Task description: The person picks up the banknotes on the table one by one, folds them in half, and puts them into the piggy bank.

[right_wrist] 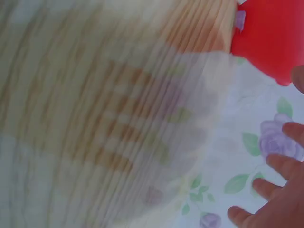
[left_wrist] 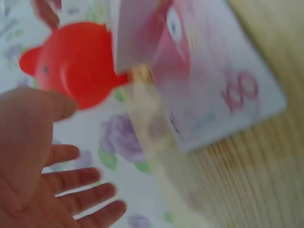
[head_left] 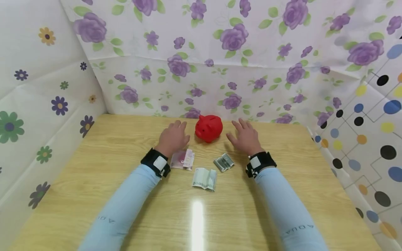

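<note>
A red piggy bank (head_left: 208, 128) with a slot in its back stands near the table's far edge, its snout turned to the left. To its left is my left hand (head_left: 173, 138), fingers spread and apart from it. On the other side my right hand (head_left: 247, 138) reaches forward, also with spread fingers and holding nothing. Both palms face the piggy bank (left_wrist: 78, 64) from either side. Below the left hand lies a folded pink banknote (head_left: 183, 159), marked 100 in the left wrist view. A pale green creased banknote (head_left: 205, 178) and a small folded grey-green banknote (head_left: 224, 162) lie nearer to me.
The wooden table (head_left: 94, 181) is shiny, with a bright reflection at its front. A flowered cloth (head_left: 201, 45) hangs right behind the piggy bank. Patterned sheets close off the left and right sides.
</note>
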`<state>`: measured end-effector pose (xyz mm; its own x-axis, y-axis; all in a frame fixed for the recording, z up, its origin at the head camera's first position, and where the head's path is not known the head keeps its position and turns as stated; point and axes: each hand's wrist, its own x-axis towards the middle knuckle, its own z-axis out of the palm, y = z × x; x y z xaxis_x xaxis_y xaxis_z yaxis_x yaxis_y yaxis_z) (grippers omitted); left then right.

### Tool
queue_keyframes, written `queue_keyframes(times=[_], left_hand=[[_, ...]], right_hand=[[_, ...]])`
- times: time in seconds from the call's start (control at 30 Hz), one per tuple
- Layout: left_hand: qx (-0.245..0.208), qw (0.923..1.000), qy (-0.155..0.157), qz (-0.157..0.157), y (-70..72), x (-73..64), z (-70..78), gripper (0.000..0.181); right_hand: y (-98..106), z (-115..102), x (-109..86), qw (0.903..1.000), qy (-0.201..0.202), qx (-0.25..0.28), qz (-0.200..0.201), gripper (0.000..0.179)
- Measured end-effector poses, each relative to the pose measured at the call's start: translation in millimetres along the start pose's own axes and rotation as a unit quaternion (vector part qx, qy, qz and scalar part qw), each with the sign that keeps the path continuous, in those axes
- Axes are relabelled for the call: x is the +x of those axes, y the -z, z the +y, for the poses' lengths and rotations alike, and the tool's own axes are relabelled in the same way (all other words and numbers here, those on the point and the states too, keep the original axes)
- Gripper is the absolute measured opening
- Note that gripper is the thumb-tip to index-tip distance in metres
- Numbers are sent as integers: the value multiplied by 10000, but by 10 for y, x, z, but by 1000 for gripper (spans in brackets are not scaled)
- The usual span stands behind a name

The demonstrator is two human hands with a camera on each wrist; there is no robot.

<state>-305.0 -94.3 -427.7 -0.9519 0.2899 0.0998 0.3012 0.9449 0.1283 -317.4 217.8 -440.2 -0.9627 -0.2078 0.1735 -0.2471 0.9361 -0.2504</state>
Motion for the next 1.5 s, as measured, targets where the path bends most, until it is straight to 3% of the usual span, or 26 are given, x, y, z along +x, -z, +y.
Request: queue_keyframes(times=[0.1,0.23,0.33,0.47,0.63,0.77,1.03,1.23,1.5], left_hand=[[-273,9995,-112,141,56,-104,136,45],[-766,9959,-454,170,79,-213,345,25],[-1072,9916,-709,-140,68,-251,511,23],[-1128,9870,-895,-715,42,-239,714,26],[-1301,9782,-834,-1385,6,-158,922,27],[-1342,9755,-710,-1593,-43,-107,1051,22],[-1296,9750,-621,-1693,-91,-55,1213,23],[-1367,9714,-648,-1829,-168,-14,1263,22],[-1344,9736,-588,-1751,-223,-4,1287,17]], right_hand=[[11,-50,-24,9997,151,214,9,60],[18,-79,-51,9973,646,357,62,45],[14,-108,-81,9934,1063,428,-111,33],[14,-174,-133,9869,1395,472,-661,28],[29,-238,-160,9784,1536,477,-1300,26],[21,-234,-155,9707,1531,603,-1752,22],[12,-205,-150,9600,1585,603,-2228,16],[11,-234,-138,9582,1555,505,-2347,13],[27,-245,-134,9580,1328,743,-2432,14]])
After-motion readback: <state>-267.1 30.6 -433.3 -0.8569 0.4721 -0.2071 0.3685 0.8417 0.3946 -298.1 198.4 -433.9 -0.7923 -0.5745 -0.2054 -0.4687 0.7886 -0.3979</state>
